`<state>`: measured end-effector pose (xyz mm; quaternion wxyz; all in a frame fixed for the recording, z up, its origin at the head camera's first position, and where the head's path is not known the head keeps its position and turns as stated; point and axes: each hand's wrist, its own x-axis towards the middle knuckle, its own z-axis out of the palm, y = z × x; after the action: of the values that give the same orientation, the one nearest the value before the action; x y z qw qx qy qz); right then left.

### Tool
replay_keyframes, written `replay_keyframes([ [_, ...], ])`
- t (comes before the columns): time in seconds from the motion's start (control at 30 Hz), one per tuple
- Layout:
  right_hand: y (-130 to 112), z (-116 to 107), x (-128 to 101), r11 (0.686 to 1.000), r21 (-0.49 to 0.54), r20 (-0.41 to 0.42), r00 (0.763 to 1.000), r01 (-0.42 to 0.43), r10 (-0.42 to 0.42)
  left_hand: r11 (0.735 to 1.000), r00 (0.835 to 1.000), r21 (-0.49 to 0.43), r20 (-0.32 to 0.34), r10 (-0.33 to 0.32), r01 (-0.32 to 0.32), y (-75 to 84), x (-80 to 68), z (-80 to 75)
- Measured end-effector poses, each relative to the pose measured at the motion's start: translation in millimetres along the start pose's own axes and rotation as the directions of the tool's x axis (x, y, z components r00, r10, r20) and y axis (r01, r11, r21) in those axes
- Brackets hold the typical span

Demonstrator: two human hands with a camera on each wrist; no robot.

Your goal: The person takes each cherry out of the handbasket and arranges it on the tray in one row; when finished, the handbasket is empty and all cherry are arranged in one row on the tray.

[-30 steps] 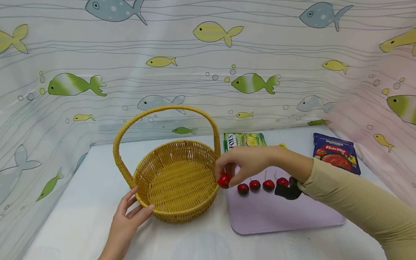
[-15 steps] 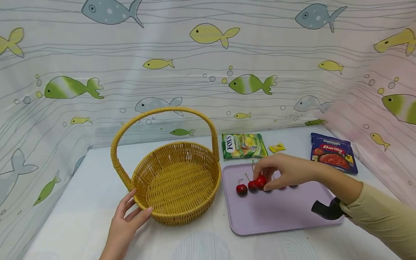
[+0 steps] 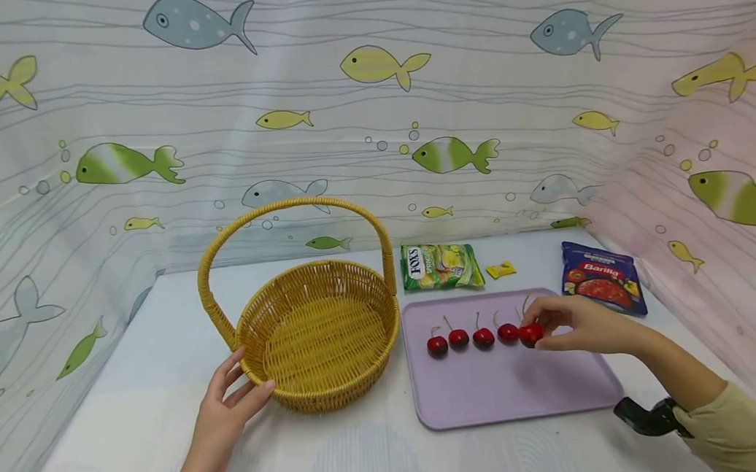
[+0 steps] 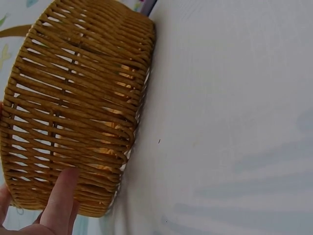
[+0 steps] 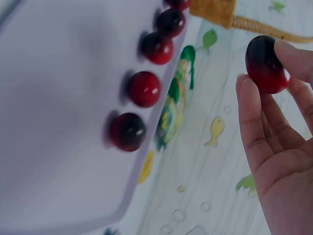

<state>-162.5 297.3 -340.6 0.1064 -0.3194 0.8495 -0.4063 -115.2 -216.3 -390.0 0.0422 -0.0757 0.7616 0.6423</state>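
Over the far side of a lilac tray (image 3: 508,402), my right hand (image 3: 578,324) pinches a dark red cherry (image 5: 266,66) between thumb and fingertips. Several more cherries (image 3: 458,338) stand in a row on the tray, most with their stems up, just left of the held one. To the left is a round yellow wicker basket (image 3: 322,335) with a tall arched handle; I see nothing inside it. My left hand (image 3: 228,411) rests against its front left side, fingers spread, with fingertips touching the rim and the woven outer wall (image 4: 73,117).
Behind the tray lie a green Fox's candy bag (image 3: 439,266) and a small yellow sweet packet (image 3: 501,269). A blue Barilla pouch (image 3: 603,279) lies at the back right. A fish-printed curtain (image 3: 319,145) encloses the white table at the back and sides.
My right hand has moved right with the cherry, from beside the basket's rim, over the row, to the row's right end. My left hand has stayed on the basket.
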Motion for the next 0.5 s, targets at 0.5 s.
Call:
replay_keyframes([
  [0.5, 75, -17, -29, 0.980, 0.019, -0.071, 0.977, -0.198, 0.199, 0.999, 0.999, 0.005, 0.000, 0.038, -0.038, -1.6, -1.5, -1.5],
])
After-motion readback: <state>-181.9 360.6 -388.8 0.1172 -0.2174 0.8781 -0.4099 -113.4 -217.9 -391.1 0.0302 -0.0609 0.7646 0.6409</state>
